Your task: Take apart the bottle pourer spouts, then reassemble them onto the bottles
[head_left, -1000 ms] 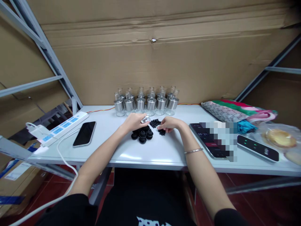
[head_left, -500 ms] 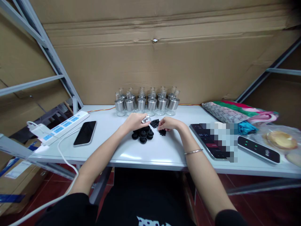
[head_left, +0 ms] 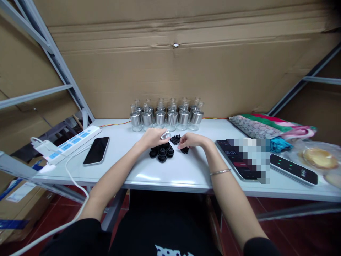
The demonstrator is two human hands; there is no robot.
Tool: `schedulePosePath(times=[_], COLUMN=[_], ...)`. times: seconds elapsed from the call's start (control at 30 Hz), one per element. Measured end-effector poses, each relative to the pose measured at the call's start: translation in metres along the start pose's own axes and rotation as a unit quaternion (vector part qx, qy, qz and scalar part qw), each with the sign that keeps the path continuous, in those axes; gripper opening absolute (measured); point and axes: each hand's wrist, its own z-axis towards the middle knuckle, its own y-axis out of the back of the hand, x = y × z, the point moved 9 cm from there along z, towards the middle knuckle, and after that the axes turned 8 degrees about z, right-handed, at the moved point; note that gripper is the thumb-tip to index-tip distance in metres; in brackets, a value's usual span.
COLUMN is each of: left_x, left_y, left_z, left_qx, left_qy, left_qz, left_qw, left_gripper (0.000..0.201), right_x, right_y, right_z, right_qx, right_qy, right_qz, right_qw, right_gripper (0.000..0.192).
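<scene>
Currently on my feed: left hand (head_left: 152,138), grip closed around a small silver metal piece (head_left: 165,135), resting above a cluster of round black rubber caps (head_left: 161,153) at mid white desk (head_left: 170,170). Right hand (head_left: 192,140), fingers pinched at a heap of small black plastic parts (head_left: 176,139) (whether anything is held, I cannot tell). Rows of silver-collared clear glass bottles (head_left: 166,115) behind. Black smartphone (head_left: 96,150) and white power strip (head_left: 68,144) to the left.
</scene>
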Motion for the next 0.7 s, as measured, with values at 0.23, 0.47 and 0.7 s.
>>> schedulePosePath(times=[0.23,0.47,0.7], left_x=[0.000,-0.001,-0.010], left_y=[0.000,0.004,0.021], left_z=[0.000,0.002,0.002], left_qx=[0.008,-0.008,-0.106], left_qy=[0.001,-0.008,-0.052], left_qz=[-0.003,-0.021,-0.062], left_qw=[1.000,1.000,0.991], left_gripper=[0.024,0.040,0.043], right_x=[-0.005,0.023,0.063], right_y=[0.002,0.026,0.009], right_z=[-0.004,-0.009,-0.014], right_qx=[-0.021,-0.147,-0.073], right_qy=[-0.042,0.080,0.202], right_qz=[0.053,0.087,0.391], right_qw=[0.997,0.982,0.895], right_gripper=[0.025,0.029,0.046])
